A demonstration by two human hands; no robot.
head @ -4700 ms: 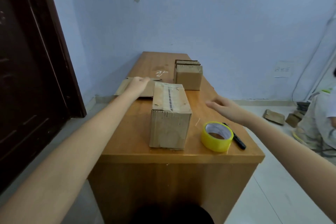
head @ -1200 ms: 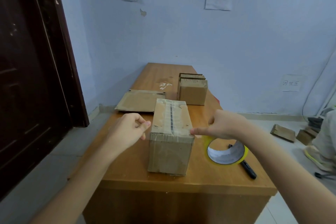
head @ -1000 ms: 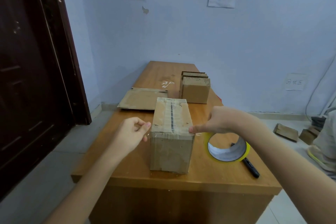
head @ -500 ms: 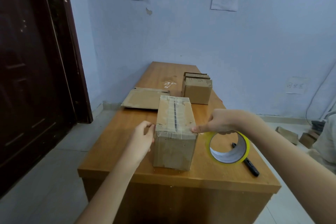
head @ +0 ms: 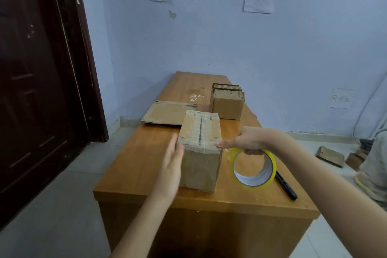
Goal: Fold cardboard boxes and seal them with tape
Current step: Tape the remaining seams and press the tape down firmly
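— Where is the box (head: pixel 200 148)?
— On the worktop (head: pixel 144 165); the flat left hand (head: pixel 172 158) presses its side.
— And the right hand (head: pixel 247 142)?
— Grasping the tape roll (head: pixel 254 166), thumb at the box's edge.

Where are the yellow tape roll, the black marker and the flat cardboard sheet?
Yellow tape roll (head: pixel 272 165): head view, right side of its band.
Black marker (head: pixel 286 187): head view, mid-barrel.
Flat cardboard sheet (head: pixel 165 113): head view, centre of its face.

Left hand (head: pixel 172 165) flat, fingers straight; right hand (head: pixel 246 142) curled, apparently pinching, forefinger extended.
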